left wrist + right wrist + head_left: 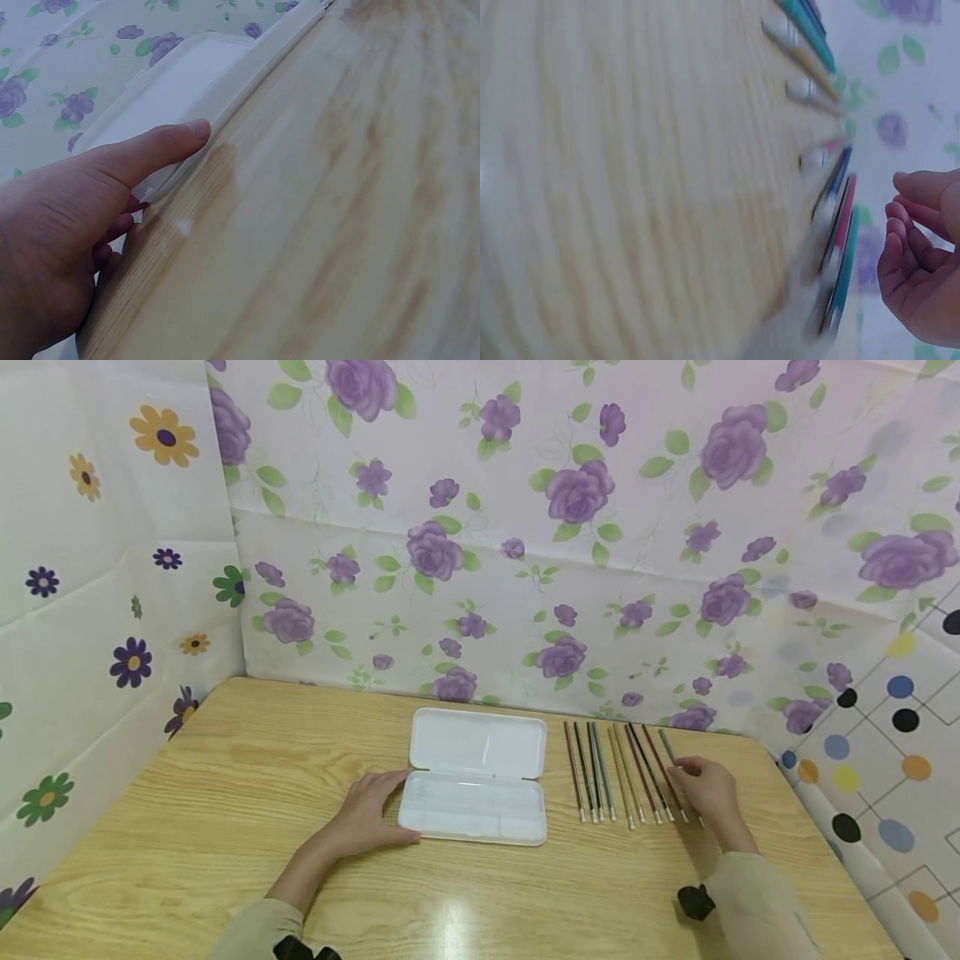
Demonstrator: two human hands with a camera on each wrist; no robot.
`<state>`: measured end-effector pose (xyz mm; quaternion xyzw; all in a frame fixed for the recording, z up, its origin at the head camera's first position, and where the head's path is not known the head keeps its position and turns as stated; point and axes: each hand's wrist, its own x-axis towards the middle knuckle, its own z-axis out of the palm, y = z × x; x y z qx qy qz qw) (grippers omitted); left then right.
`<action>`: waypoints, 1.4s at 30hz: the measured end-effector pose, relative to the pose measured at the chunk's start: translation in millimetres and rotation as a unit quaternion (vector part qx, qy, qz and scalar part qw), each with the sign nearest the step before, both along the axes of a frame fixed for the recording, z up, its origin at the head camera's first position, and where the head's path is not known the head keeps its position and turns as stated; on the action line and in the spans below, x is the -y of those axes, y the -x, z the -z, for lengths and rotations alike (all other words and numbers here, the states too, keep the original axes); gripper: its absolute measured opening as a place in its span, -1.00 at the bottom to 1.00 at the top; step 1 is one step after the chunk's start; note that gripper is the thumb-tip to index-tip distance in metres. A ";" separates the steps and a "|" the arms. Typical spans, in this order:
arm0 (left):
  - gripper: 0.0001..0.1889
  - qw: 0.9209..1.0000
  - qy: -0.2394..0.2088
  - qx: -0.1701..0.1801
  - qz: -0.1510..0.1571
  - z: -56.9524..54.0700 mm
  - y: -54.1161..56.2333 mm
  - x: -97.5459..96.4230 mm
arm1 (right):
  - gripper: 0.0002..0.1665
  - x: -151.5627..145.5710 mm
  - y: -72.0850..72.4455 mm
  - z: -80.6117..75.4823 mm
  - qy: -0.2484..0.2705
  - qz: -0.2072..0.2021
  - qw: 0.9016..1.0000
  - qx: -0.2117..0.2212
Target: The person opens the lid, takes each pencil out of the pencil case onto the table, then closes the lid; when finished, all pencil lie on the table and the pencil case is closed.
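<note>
A white plastic pencil case (472,806) lies unfolded on the table, its lid (478,743) tipped back toward the wall. My left hand (367,818) holds the case's left end, thumb at the front corner and fingers toward the hinge side. In the left wrist view the thumb (169,150) lies against the front edge. Right of the case, several pencils (600,772) with white ends lie in a row. Over the rightmost green pencil (666,745) hovers my right hand (707,793), fingers loosely bent; the right wrist view shows nothing between thumb and fingers.
The wooden table (360,902) ends at a wall covering (495,610) with purple flowers. A flowered sheet (97,635) borders the left side, and a dotted sheet (885,793) the right. Dark wrist devices sit at both cuffs.
</note>
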<state>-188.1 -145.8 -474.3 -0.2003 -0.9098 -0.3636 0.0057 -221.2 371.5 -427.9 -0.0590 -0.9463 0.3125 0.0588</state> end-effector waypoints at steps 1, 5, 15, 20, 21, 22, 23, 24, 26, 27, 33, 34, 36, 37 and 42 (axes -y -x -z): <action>0.04 1.000 0.000 0.000 0.000 -0.2 -0.2 0.1 | -0.52 6.4 1.2 -2.7 0.010 -0.003 1.000 0.000; 0.04 1.000 -0.002 0.001 -0.001 -0.7 -0.8 0.5 | -0.51 32.8 5.1 -7.1 0.021 -0.021 1.000 -0.001; 0.01 1.000 -0.005 -0.006 0.008 -1.1 -0.1 1.6 | -0.54 107.8 11.8 -9.2 0.051 -0.098 0.994 -0.020; 0.01 1.000 -0.003 -0.010 0.010 0.2 0.8 2.4 | -0.56 138.1 19.8 -3.7 0.087 -0.124 0.988 -0.013; 0.01 1.000 -0.002 -0.009 0.010 0.5 0.9 2.6 | -0.57 142.8 21.6 -2.3 0.093 -0.131 0.987 -0.015; 0.01 1.000 -0.002 -0.010 0.011 0.3 0.7 2.6 | -0.57 147.1 23.5 -1.1 0.102 -0.136 0.985 -0.015; 0.01 1.000 -0.003 -0.009 0.011 0.5 0.6 2.7 | -0.58 150.9 25.1 -0.1 0.111 -0.139 0.984 -0.013; 0.01 1.000 -0.004 -0.009 0.012 0.5 0.6 2.8 | -0.57 154.3 26.9 0.9 0.125 -0.139 0.982 -0.011; 0.01 1.000 -0.007 -0.007 0.012 0.4 0.5 2.7 | -0.54 160.7 30.8 1.9 0.176 -0.138 0.975 0.001; 0.01 1.000 -0.008 -0.007 0.013 0.3 0.4 2.6 | -0.52 163.4 32.8 2.1 0.202 -0.135 0.970 0.007; 0.01 1.000 -0.006 -0.004 0.012 1.3 0.8 2.6 | -0.44 176.6 43.0 0.3 0.318 -0.082 0.943 0.054; 0.01 1.000 -0.005 -0.003 0.013 1.5 0.8 2.5 | -0.45 178.5 44.0 -0.3 0.326 -0.072 0.941 0.057; 0.02 1.000 -0.005 -0.001 0.014 1.5 0.6 2.5 | -0.46 181.5 45.5 -0.8 0.328 -0.064 0.941 0.056; 0.02 1.000 -0.006 0.000 0.014 1.4 0.5 2.5 | -0.46 182.8 45.9 -1.2 0.324 -0.064 0.942 0.053; 0.02 1.000 -0.012 0.002 0.012 0.4 0.1 2.3 | -0.48 185.9 45.7 -1.8 0.316 -0.068 0.945 0.039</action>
